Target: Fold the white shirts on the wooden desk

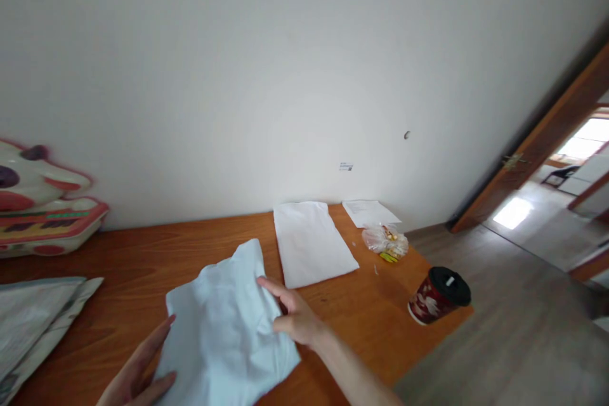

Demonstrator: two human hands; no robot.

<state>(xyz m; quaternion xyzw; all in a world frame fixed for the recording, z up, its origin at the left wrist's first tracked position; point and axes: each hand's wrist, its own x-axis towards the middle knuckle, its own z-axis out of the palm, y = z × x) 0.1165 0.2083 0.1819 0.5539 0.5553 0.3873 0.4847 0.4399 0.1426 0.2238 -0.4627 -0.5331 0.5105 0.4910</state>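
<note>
A crumpled pale blue sheet (223,323) lies on the wooden table (143,266) in front of me. My right hand (292,314) rests on its right edge, fingers spread flat across it. My left hand (140,371) lies open against the sheet's lower left edge, palm turned inward. A flat white sheet (311,242) lies just beyond, touching neither hand.
A red paper cup with a black lid (438,296) stands at the table's right corner. A small clear plastic bag (385,241) and another white paper (370,212) lie near the wall. Grey bags (33,317) and a colourful toy (42,203) sit at left. An open doorway (547,196) is at right.
</note>
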